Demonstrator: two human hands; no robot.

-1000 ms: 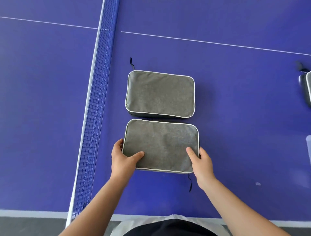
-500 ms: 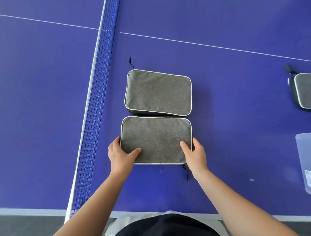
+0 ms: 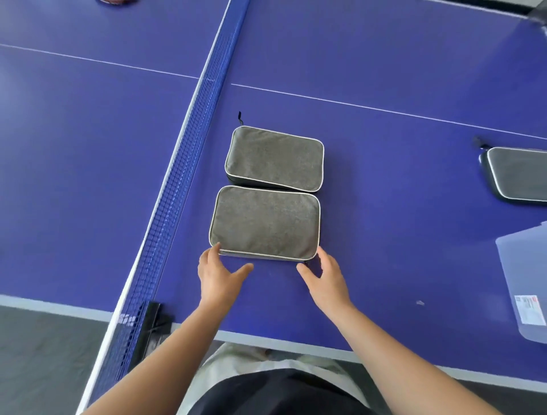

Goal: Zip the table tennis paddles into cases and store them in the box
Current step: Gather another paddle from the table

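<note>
A blue mesh net with a white top band (image 3: pixel 177 189) crosses the purple table tennis table (image 3: pixel 384 266) on a diagonal at far left, ending at a black clamp post (image 3: pixel 152 325) on the table's near edge. At the top left corner a dark red object (image 3: pixel 117 1) is cut off by the frame and cannot be identified.

Just right of the net, the left hand (image 3: pixel 217 277) lies with fingers relaxed and spread, grasping nothing; its fingertips touch the near left corner of the near grey fabric rectangular case with white piping (image 3: pixel 266 222), and the thumb points right along the table. This near case lies flat and appears zipped shut. Directly beyond it, touching or nearly touching along the long edge, lies the far grey fabric rectangular case with white piping (image 3: pixel 275 158), also flat, with a black zipper pull cord (image 3: pixel 240 118) trailing from its far left corner.

The right hand (image 3: pixel 324 280) mirrors the left: fingers loose, grasping nothing, fingertips at the near right corner of the near case.

Well apart at right, a third grey case with white piping and black side wall (image 3: pixel 518 174) lies partly out of view. Nearer the table edge, a translucent plastic box (image 3: pixel 524 281) bearing a white label (image 3: pixel 529 309) sits at far right.
</note>
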